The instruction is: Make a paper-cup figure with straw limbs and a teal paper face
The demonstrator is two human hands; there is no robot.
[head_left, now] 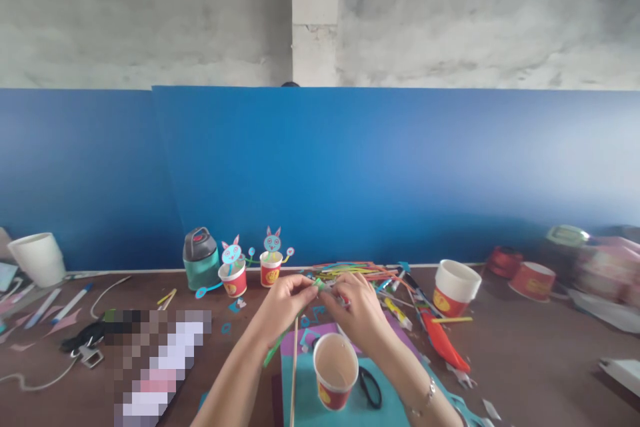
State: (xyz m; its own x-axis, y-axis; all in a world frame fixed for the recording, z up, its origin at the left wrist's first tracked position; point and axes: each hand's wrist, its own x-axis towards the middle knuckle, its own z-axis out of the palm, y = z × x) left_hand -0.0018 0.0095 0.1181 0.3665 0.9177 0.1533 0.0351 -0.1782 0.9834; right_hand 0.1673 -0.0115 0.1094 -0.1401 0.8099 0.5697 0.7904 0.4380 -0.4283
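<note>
My left hand [286, 303] pinches a thin green strip [273, 352]; one length of it hangs below the wrist, and a bit of green shows at the fingertips. My right hand [356, 303] meets it there, its fingers closed on the same green piece, partly hidden by the fingers. Below both hands stands a red and white paper cup [335, 380], open end up, on teal paper [305, 407]. Black scissor handles [370, 387] lie at the cup's right. A thin pale stick [294, 373] lies to its left.
Two cup figures with cat-like paper heads [231, 252] [272, 241] stand behind, beside a teal jar [200, 267]. Coloured strips [350, 271] are heaped at the back. Stacked cups [456, 287] and a red object [445, 343] lie right; markers [73, 303] lie left. A blue partition [350, 173] closes the back.
</note>
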